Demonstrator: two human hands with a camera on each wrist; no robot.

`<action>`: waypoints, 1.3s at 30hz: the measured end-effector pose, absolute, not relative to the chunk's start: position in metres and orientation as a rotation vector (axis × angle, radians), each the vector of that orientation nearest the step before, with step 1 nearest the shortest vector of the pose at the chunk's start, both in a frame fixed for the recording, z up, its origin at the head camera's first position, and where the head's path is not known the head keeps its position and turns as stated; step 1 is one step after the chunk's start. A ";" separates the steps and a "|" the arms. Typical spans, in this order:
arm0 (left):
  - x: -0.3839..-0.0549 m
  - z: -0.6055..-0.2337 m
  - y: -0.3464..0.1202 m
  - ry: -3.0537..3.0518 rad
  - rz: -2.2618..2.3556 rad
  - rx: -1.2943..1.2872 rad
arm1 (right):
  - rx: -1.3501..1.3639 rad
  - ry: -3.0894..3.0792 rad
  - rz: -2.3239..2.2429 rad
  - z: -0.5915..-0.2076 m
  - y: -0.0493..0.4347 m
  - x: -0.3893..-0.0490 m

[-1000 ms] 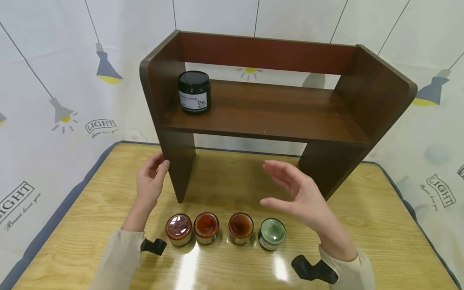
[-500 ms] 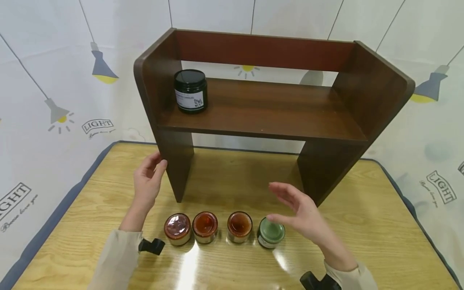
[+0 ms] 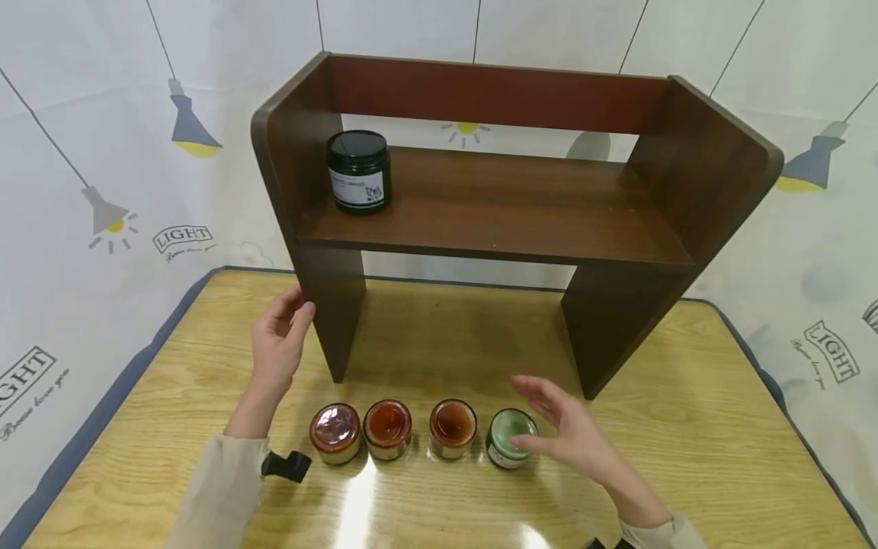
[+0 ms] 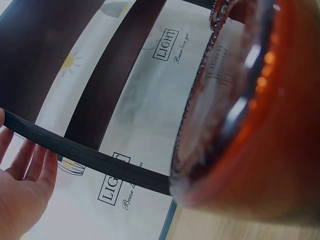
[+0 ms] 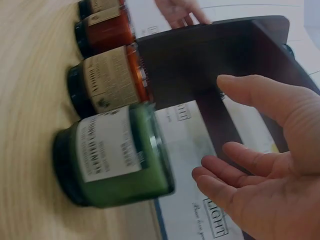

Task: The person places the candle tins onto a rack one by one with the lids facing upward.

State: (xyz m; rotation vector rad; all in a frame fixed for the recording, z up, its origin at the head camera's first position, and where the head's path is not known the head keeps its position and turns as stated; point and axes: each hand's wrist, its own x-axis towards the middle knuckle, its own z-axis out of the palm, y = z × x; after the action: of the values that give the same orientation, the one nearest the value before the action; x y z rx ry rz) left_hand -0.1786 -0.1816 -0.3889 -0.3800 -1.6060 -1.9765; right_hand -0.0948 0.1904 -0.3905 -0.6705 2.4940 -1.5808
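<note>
My left hand [image 3: 277, 343] rests its fingers against the left side panel of the dark brown wooden shelf [image 3: 494, 221]. My right hand [image 3: 572, 435], thumb and fingers spread apart, is just right of a green glass candle jar [image 3: 506, 450] with a white label. In the head view its thumb overlaps that jar's top. Left of the green jar stand three amber-red candle jars: one with a tan label [image 5: 111, 80], a middle one [image 3: 388, 438] and a leftmost one [image 3: 335, 442]. On the shelf board at the left stands a black lidded candle jar [image 3: 360, 179].
The shelf stands on a light wooden table [image 3: 693, 457] behind the row of jars. A white curtain [image 3: 96, 91] printed with lamps surrounds the table at the back and sides. Black straps with mounts sit at both wrists.
My right hand has come down and toward me, from in front of the shelf's right leg to beside the green jar. The left hand stays at the panel; the head view shifted slightly.
</note>
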 end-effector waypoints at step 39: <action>-0.180 -0.390 -0.185 -1.600 -1.986 -0.424 | -0.631 2.433 -1.558 -0.448 0.196 -0.086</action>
State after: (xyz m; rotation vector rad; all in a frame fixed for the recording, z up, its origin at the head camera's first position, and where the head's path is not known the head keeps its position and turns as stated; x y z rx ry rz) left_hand -0.1800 -0.1847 -0.3902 -0.4239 -1.5999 -1.9855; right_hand -0.0862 0.1961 -0.4481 -0.6309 2.4329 -1.5578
